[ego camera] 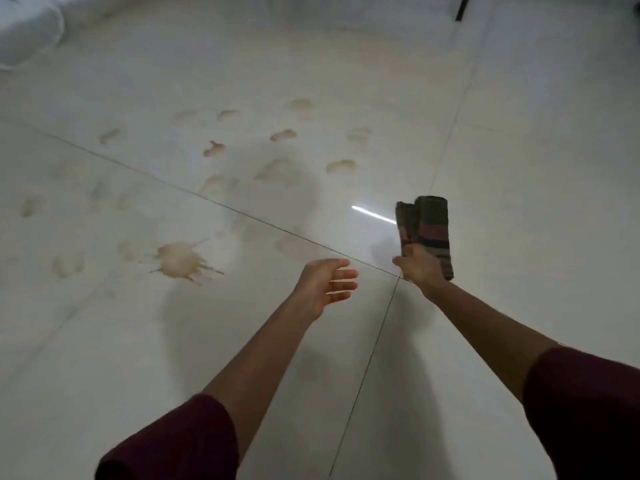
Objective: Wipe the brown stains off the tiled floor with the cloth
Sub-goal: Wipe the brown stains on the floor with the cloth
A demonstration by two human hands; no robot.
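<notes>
Two bare forearms in dark red sleeves point(180, 441) reach out over a pale tiled floor point(519, 150). The left hand point(323, 289) hangs empty above the floor, palm turned inward, its fingers point(343, 284) loosely spread and slightly curled. Just right of it, the right hand point(417, 266) grips the lower end of a folded striped cloth point(431, 230), fingers closed around the fabric. The cloth is held clear of the floor, its long axis roughly upright in the view, the free folded end pointing away from the person. Left of the cloth, beyond a grout line point(207, 199), a large splashed brown stain point(178, 259) marks the tile. Farther off, above and left of the cloth, smaller brown stains point(214, 148) are scattered across the floor. At the far left corner sits a blurred white object point(27, 32).
</notes>
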